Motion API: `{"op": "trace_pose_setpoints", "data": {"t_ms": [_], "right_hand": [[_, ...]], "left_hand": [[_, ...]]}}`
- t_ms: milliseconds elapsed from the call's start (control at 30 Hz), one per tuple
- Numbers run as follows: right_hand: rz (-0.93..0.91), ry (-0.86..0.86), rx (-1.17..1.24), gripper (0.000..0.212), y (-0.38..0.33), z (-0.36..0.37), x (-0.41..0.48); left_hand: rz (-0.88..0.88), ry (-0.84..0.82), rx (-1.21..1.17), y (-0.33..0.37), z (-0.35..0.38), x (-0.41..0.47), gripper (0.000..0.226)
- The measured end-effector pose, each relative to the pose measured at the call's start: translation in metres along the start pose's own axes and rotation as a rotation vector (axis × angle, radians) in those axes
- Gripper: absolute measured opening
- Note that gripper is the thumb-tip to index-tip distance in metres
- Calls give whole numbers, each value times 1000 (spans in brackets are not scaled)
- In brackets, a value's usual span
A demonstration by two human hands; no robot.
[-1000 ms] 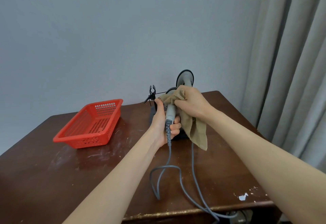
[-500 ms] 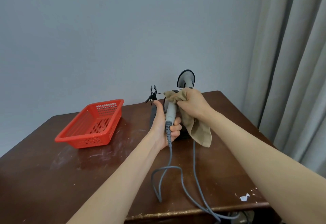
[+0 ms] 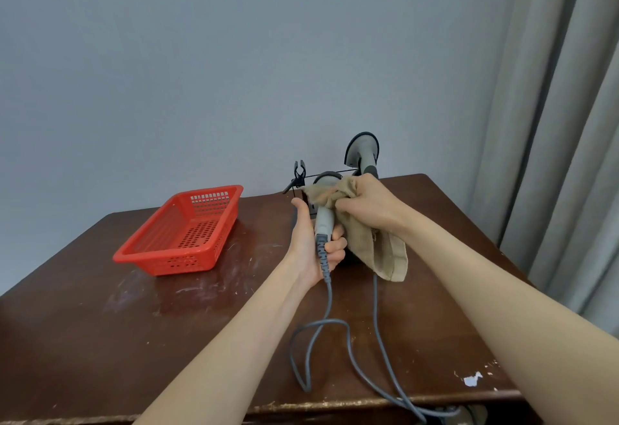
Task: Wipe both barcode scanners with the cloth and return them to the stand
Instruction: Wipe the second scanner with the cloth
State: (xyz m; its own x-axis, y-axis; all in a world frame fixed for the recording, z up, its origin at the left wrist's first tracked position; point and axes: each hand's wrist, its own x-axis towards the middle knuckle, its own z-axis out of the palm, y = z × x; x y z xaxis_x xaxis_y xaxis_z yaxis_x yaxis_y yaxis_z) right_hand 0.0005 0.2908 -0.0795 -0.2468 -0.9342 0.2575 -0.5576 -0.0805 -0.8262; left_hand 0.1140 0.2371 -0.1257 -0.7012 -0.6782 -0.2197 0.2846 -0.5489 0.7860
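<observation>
A grey wall [image 3: 234, 56] and pale curtain [image 3: 552, 123] stand behind the scuffed brown wooden table [image 3: 100, 341] where I work, both bare forearms reaching in from the near edge. A red perforated plastic basket [image 3: 181, 240] sits on the table's left half, well apart from my hands. My right hand [image 3: 368, 207] clenches a tan cloth [image 3: 385, 250], bunching its upper part against the head of the first barcode scanner [image 3: 324, 220], while the loose end hangs below my wrist, above the tabletop. My left hand [image 3: 311, 247] grasps that scanner's grey handle, fingers wrapped round its lower end and thumb straight up alongside, holding it upright above the table, just in front of the stand [image 3: 351, 255]. The black stand is mostly hidden behind my hands. The second barcode scanner [image 3: 363, 150] rises behind my right hand, head uppermost, its lower part hidden; I cannot tell how it sits in the stand. A grey cable [image 3: 330, 300] drops from the held scanner and loops over the table; a second cable [image 3: 376, 317] runs beside it, and both run off the near edge. A small black clip [image 3: 299, 173] shows just left of the cloth. A white chip [image 3: 472, 379] marks the table's near right corner.
</observation>
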Motion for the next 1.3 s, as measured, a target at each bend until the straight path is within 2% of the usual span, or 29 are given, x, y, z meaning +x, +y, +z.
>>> {"op": "trace_pose_setpoints", "data": {"t_ms": [33,100,200,300,433,500,633,733,800,867,1033,1200,1300], "right_hand": [[-3,-60,7,39,-3,1,-3],[0,-95,-17,36,-4,3,-4],[-32,54,-57,19,10,4,9],[-29,126,-92,16,19,1,15],[-6,-135,21,17,-4,1,-2],[9,-181,21,22,-6,3,-4],[-1,60,-96,18,16,7,17],[76,261,-259,17,19,0,14],[132,419,-186,17,19,-8,12],[159,493,-78,23,21,-14,13],[219,395,126,26,33,-8,20],[168,298,89,45,29,-3,22],[94,327,168,37,25,-3,21]], "left_hand": [[12,14,-8,0,-1,1,78],[22,34,-32,0,-2,3,79],[-6,16,-55,0,-1,2,78],[-21,-33,-60,0,1,-2,77],[5,15,-86,2,-4,5,80],[9,24,-82,3,-5,7,80],[-42,-18,-117,1,-4,1,77],[-66,-56,-144,2,-6,-4,83],[-50,-33,-147,6,-10,-3,88],[-34,-15,-138,8,-11,-4,89],[-16,-54,-119,7,-3,-9,88],[-16,-171,-49,8,9,-12,62],[21,-163,9,9,10,-13,69]]}}
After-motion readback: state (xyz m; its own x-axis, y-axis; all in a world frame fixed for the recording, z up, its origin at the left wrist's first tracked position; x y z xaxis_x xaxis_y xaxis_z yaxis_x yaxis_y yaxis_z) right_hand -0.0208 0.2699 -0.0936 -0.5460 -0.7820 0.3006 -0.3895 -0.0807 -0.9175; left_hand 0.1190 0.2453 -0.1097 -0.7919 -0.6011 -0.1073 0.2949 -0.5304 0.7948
